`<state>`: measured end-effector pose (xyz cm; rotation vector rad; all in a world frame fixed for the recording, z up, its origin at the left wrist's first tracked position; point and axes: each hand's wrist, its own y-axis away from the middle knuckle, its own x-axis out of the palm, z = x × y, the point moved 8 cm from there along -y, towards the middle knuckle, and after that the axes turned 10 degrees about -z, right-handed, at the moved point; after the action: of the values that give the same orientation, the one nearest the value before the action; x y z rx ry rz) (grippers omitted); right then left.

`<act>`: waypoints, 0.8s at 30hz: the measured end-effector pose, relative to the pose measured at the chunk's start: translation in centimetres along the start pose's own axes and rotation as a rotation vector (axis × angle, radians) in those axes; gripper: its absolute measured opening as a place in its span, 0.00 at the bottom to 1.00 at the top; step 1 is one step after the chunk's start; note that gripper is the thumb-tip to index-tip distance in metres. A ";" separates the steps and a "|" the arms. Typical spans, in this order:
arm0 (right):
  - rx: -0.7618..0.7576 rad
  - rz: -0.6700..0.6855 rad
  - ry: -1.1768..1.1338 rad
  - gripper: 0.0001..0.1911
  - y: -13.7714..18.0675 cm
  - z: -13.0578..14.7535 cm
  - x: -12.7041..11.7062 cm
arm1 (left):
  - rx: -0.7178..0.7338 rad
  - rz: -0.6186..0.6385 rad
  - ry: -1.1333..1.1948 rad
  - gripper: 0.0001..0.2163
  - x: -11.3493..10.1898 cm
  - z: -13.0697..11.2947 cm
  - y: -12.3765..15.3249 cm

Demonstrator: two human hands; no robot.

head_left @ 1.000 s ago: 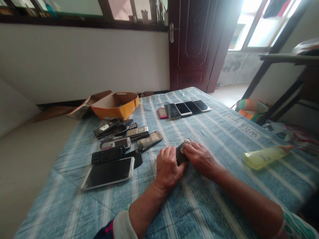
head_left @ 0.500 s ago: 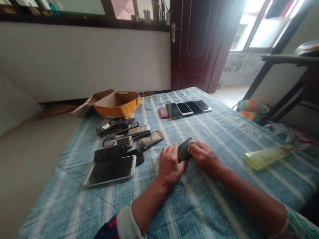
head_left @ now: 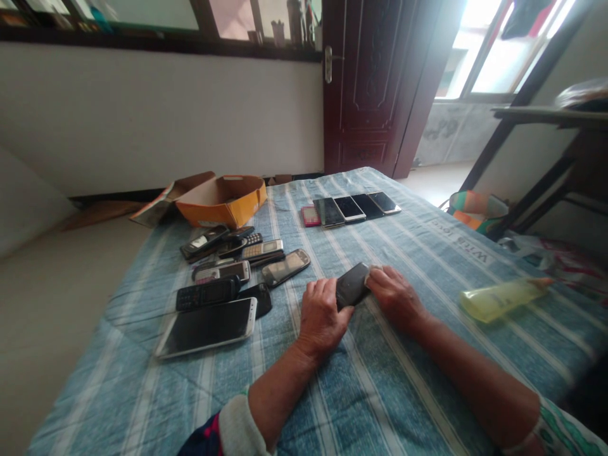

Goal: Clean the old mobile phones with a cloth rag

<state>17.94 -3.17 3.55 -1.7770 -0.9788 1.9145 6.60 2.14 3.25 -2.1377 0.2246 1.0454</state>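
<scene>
A dark mobile phone lies low over the striped bedsheet, tilted. My left hand grips its left end, with the thumb along the near edge and the fingers over the far side. At the phone's right end, my right hand pinches a small pale cloth against the edge. Much of the cloth is hidden under the fingers. Left of my hands, a touchscreen phone and a large white-framed phone lie near several older keypad phones.
An open orange cardboard box stands at the far left of the blue striped sheet. Further back, several smartphones lie in a row beside a small pink item. On the right lies a yellow bottle.
My right hand has slid with the cloth from the phone's face to its right edge, uncovering more of the dark surface. The left hand keeps its grip.
</scene>
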 end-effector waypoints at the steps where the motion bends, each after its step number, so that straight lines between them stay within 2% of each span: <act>1: -0.015 -0.009 -0.027 0.16 0.0 0.4 -0.1 | -0.003 -0.002 0.000 0.15 0.0 0.0 0.0; 5: -0.123 0.017 -0.107 0.16 0.4 2.0 0.0 | -0.008 -0.025 0.003 0.15 0.0 0.1 0.0; 9: -0.015 -0.012 -0.027 0.17 0.1 0.6 -0.2 | -0.009 -0.017 -0.007 0.16 0.1 0.2 0.1; 11: -0.010 -0.040 -0.055 0.16 -0.3 0.8 -0.4 | -0.011 -0.013 -0.009 0.16 0.1 0.2 0.1; 15: -0.166 0.033 -0.135 0.14 -1.1 2.5 0.6 | 0.009 -0.031 -0.009 0.15 0.1 0.2 0.1; 18: -0.125 0.076 -0.033 0.13 -1.9 1.0 1.5 | -0.001 -0.023 -0.012 0.16 0.2 0.3 0.1; 21: -0.023 0.044 0.073 0.13 -2.6 -0.6 1.4 | -0.025 -0.003 -0.015 0.18 0.3 0.5 0.1; 24: -0.127 0.095 0.004 0.10 -2.7 0.8 1.8 | -0.036 0.019 -0.012 0.17 0.3 0.4 0.1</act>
<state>16.34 -0.23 4.06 -1.9301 -1.0526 1.9433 6.52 2.45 2.77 -2.1649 0.2221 1.0801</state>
